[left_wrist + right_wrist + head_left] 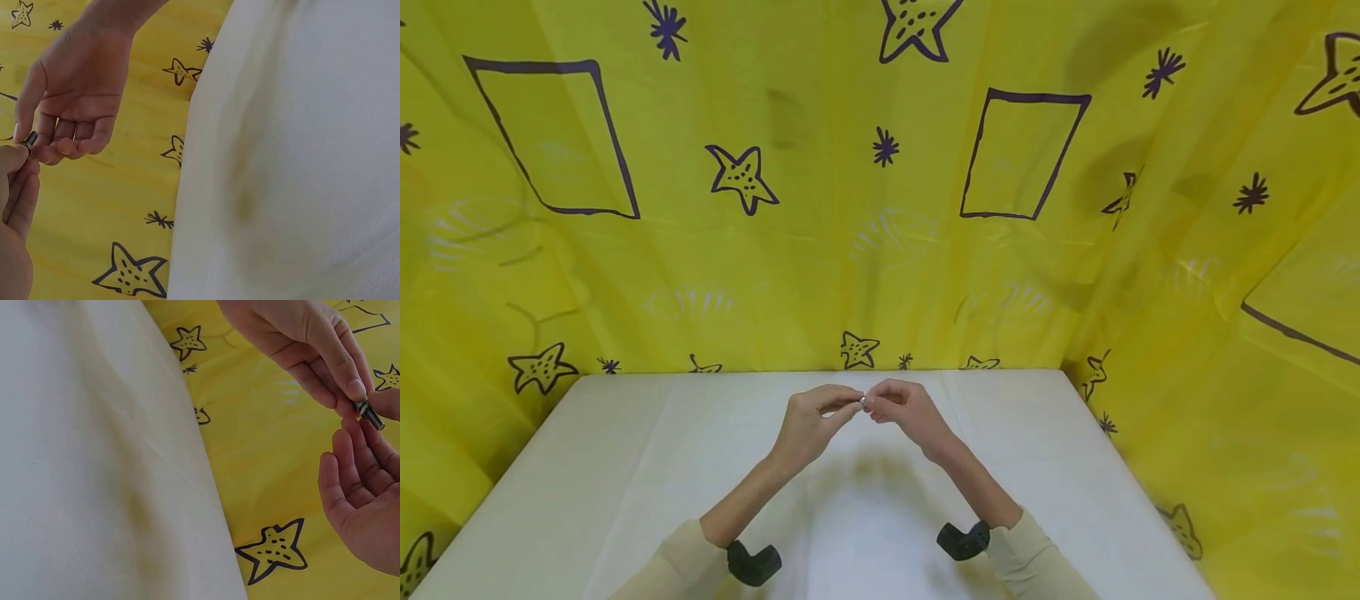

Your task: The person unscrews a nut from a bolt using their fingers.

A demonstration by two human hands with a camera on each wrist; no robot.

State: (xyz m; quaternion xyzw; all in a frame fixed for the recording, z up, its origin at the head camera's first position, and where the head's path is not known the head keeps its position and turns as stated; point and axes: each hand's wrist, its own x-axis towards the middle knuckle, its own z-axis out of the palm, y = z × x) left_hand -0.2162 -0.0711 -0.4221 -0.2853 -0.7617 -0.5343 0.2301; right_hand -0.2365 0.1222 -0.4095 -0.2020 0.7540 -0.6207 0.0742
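A small metal bolt [373,419] with a threaded shank is held between both hands, above the far part of the white table. My left hand [808,423] pinches one end between thumb and fingertips. A shiny ring [361,407], like a nut or washer, shows round the bolt close to those fingertips. From the other side, my right hand [916,414] has its thumb and forefinger on the threaded end. Its other fingers [342,450] are loosely bent below. In the left wrist view the dark shank [32,137] sticks up between the two hands; the fingertips hide the bolt's head.
The white-covered table [700,467] lies under both hands and carries their shadow. Yellow curtains [820,275] printed with starfish and frames hang along its back and sides. A black band piece [754,565] sits at the left wrist, another [962,542] at the right.
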